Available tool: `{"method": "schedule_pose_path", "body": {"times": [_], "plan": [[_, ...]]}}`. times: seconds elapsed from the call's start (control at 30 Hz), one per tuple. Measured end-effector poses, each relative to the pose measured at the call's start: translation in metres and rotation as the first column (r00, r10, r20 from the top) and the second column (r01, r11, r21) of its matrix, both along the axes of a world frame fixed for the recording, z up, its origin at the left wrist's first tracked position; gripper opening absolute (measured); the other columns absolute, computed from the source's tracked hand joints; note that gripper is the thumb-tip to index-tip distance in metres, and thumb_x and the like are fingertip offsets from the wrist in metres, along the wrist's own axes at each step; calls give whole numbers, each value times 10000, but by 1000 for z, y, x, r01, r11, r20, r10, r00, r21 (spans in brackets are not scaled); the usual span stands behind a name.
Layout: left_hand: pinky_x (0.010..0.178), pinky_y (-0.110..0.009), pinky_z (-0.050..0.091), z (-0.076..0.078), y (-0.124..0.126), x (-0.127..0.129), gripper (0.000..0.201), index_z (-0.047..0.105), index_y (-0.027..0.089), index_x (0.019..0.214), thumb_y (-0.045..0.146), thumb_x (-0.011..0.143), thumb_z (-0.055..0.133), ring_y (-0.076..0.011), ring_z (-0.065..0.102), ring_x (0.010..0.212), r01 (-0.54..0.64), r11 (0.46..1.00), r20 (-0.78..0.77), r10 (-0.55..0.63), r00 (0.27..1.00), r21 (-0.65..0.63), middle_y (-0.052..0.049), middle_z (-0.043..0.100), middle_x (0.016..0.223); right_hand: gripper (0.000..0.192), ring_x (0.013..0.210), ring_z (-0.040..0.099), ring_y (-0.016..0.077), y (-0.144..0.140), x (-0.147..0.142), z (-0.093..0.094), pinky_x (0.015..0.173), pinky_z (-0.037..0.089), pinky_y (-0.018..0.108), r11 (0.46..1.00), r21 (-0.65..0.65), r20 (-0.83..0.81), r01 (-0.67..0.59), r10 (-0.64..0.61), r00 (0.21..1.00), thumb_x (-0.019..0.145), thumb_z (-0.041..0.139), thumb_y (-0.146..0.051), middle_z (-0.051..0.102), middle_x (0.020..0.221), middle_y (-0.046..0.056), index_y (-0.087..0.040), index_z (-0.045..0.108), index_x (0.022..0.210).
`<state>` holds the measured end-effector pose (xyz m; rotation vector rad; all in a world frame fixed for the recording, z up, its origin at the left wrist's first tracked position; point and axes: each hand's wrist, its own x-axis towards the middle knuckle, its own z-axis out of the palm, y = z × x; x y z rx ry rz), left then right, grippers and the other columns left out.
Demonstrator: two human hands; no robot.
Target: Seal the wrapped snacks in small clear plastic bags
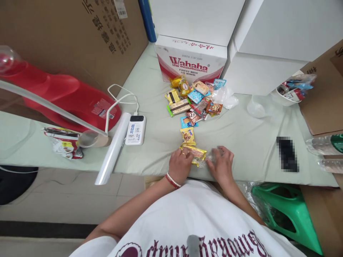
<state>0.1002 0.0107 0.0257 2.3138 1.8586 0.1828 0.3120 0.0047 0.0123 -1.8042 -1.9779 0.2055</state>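
Observation:
Near the table's front edge, my left hand point(181, 165) is closed on a yellow-wrapped snack point(197, 152), its fingers over the left end. My right hand point(223, 165) is beside it, with thumb and fingers closed on a crumpled clear plastic bag point(211, 156). The bag touches the right end of the snack, and I cannot tell whether the snack lies inside it. Just beyond my left hand lies a yellow cookie packet point(188, 136). Past that, a loose heap of wrapped snacks point(198, 101) spreads in front of the Wahaha carton point(190, 62).
A power bank point(135, 131), a white roll point(114, 148) and a red bottle-shaped container point(72, 96) stand left. On the right are a phone-like blurred object point(287, 154), a white tub point(286, 98) and plastic bottles point(325, 145). A green stool point(297, 210) is below.

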Motion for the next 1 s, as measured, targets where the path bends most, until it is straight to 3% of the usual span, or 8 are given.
{"method": "schedule_pose_path", "body": {"times": [0.1, 0.23, 0.43, 0.5, 0.57, 0.67, 0.83, 1.0], "plan": [[927, -427, 437, -5, 0, -3, 220, 736, 236, 1017, 184, 1025, 522, -273, 630, 1237, 95, 980, 108, -115, 987, 176, -109, 736, 1241, 160, 1227, 546, 334, 0, 8, 13, 999, 503, 503, 991, -94, -25, -92, 90, 996, 968, 597, -338, 580, 1339, 183, -206, 685, 985], [905, -437, 425, -4, 3, -2, 226, 720, 236, 1058, 156, 1024, 511, -262, 617, 1243, 225, 964, 148, -245, 958, 140, -97, 736, 1235, 183, 685, 601, 193, 12, -4, 42, 655, 486, 312, 965, -240, -196, -107, 60, 979, 1027, 515, -374, 668, 821, 28, -244, 619, 951], [1011, -454, 433, -6, 6, -14, 315, 711, 180, 1205, 100, 978, 508, -276, 625, 1244, 333, 939, 228, -344, 911, 86, -139, 739, 1215, 233, 763, 618, 177, 49, -61, 38, 690, 461, 269, 908, -216, -175, -359, 325, 929, 1043, 458, -248, 675, 861, 48, -219, 666, 942], [1048, -448, 432, -11, 2, -26, 333, 707, 200, 1217, 112, 968, 505, -257, 624, 1256, 278, 957, 340, -291, 894, 89, -124, 730, 1262, 248, 789, 617, 172, 52, -70, 27, 708, 473, 267, 867, -261, -157, -425, 396, 905, 1053, 442, -214, 660, 931, 61, -208, 690, 1048], [1050, -453, 449, -16, -3, -38, 323, 688, 219, 1249, 189, 973, 525, -263, 618, 1245, 81, 994, 421, -106, 901, 76, -121, 707, 1300, 261, 850, 622, 181, 48, -72, 19, 758, 501, 282, 826, -275, -167, -492, 463, 870, 1052, 446, -190, 646, 1013, 78, -199, 684, 1158], [1002, -488, 486, -18, -6, -44, 348, 667, 182, 1249, 346, 948, 609, -325, 614, 1180, -215, 977, 381, 200, 903, -4, -168, 690, 1239, 263, 1021, 610, 236, 35, -70, 18, 887, 539, 353, 791, -253, -176, -557, 529, 830, 1032, 534, -244, 619, 1134, 123, -163, 638, 1260], [848, -395, 551, -4, 7, -43, 180, 677, 178, 1051, 258, 913, 594, -260, 668, 949, -117, 969, 409, 201, 890, -219, -112, 694, 1010, 569, 1157, 550, 319, 25, -69, 29, 983, 536, 490, 752, -309, -2, -583, 612, 791, 929, 703, -272, 574, 1269, 186, -149, 495, 1444], [810, -352, 567, 13, 12, -52, 236, 713, 196, 1052, 233, 964, 498, -225, 687, 925, -38, 994, 452, 83, 888, -107, -115, 710, 1076, 487, 1123, 556, 317, 25, -73, 21, 974, 528, 488, 762, -323, 111, -562, 620, 777, 949, 670, -221, 606, 1227, 180, -148, 537, 1412]]}}
